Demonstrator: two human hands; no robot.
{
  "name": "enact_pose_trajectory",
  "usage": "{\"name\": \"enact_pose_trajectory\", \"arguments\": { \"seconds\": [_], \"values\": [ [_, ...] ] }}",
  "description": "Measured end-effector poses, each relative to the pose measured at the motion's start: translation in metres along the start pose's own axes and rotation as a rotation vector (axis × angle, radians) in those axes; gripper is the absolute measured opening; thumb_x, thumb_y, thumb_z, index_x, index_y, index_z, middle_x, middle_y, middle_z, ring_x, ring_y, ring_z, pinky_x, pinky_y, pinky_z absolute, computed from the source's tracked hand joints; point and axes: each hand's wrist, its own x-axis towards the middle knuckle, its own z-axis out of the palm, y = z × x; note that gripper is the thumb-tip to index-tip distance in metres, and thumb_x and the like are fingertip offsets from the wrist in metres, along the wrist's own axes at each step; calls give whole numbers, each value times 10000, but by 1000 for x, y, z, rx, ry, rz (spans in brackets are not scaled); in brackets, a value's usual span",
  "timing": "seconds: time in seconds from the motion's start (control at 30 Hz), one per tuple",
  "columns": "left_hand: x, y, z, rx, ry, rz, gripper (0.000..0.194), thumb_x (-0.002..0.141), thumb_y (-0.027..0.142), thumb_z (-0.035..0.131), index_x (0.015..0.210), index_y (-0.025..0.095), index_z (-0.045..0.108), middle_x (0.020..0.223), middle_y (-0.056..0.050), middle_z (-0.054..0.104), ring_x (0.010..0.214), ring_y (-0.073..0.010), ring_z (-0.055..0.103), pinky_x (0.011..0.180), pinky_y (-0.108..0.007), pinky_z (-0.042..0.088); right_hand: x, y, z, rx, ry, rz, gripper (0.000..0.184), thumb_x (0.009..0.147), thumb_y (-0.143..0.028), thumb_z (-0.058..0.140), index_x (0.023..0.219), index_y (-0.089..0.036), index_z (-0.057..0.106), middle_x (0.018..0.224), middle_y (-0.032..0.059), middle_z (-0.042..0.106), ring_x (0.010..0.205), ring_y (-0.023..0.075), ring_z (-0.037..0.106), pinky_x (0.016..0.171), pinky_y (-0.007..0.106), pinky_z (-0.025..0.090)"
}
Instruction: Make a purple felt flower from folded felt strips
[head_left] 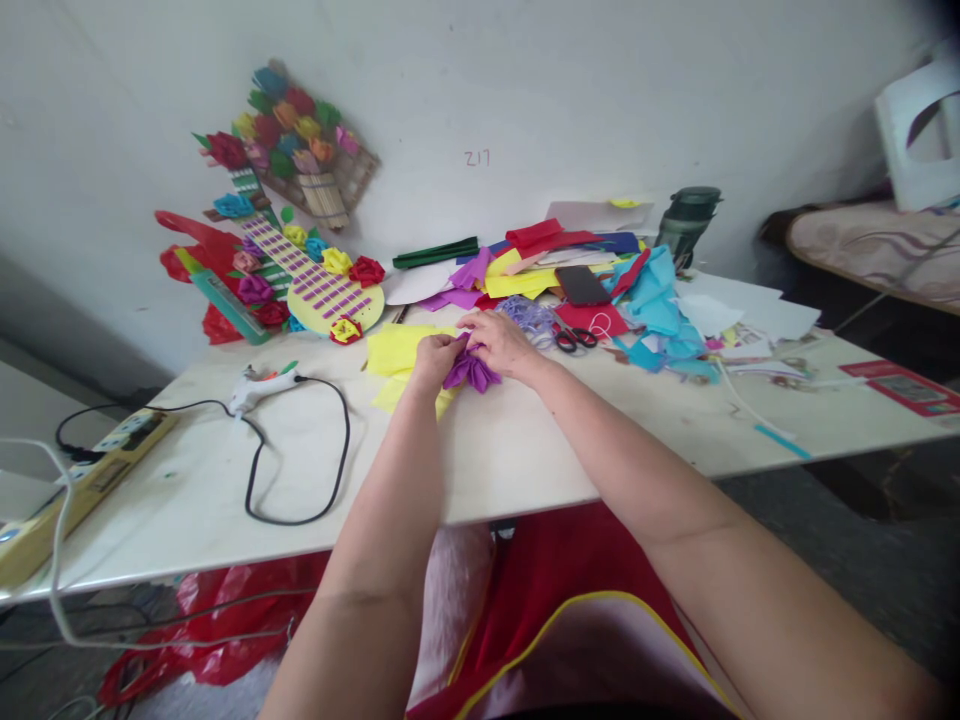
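Observation:
Both my hands meet over a purple crepe-paper flower (474, 375) near the middle of the table. My left hand (436, 362) pinches its left side with the fingertips. From the right, my right hand (499, 343) has its fingers curled over the flower's upper part, closed on the paper. The ruffled petals spread out below my fingers, while the top of the flower is partly hidden by them. Under and beside my left hand lie yellow crepe-paper sheets (395, 350). Just right of my right hand are a tangle of lilac string (527, 314) and black-handled scissors (576, 338).
At left lie a white glue gun (262, 388) with a looped black cord and a power strip (112, 470). A guitar-shaped craft (330, 295) with paper flowers leans behind. Coloured paper, a phone (583, 286), blue crepe paper (652, 295) and a dark bottle (686, 225) crowd the back right.

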Motion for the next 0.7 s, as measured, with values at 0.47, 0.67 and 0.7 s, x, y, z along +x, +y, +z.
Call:
{"name": "enact_pose_trajectory", "arguments": {
  "seconds": [0.47,0.67,0.7],
  "values": [
    [1,0,0,-390,-61,-128,183,641,122,640,501,139,523,467,23,499,461,-65,439,495,-214,337,1,-20,-8,-130,6,-148,267,901,-153,405,823,-165,660,1171,105,634,1043,239,509,950,436,348],
    [10,-10,-4,-465,-75,-82,227,639,276,729,590,141,554,506,25,499,488,-78,468,511,-222,352,0,-19,-6,-90,52,-69,223,873,-157,463,788,-185,667,1166,88,638,1062,246,514,947,434,363],
    [11,-10,-5,-481,-55,-85,285,649,364,735,616,143,559,514,21,503,489,-85,476,508,-226,354,-1,-17,-5,-74,69,-41,202,854,-149,488,773,-187,669,1159,87,641,1065,248,516,942,432,371]
  ]
}}
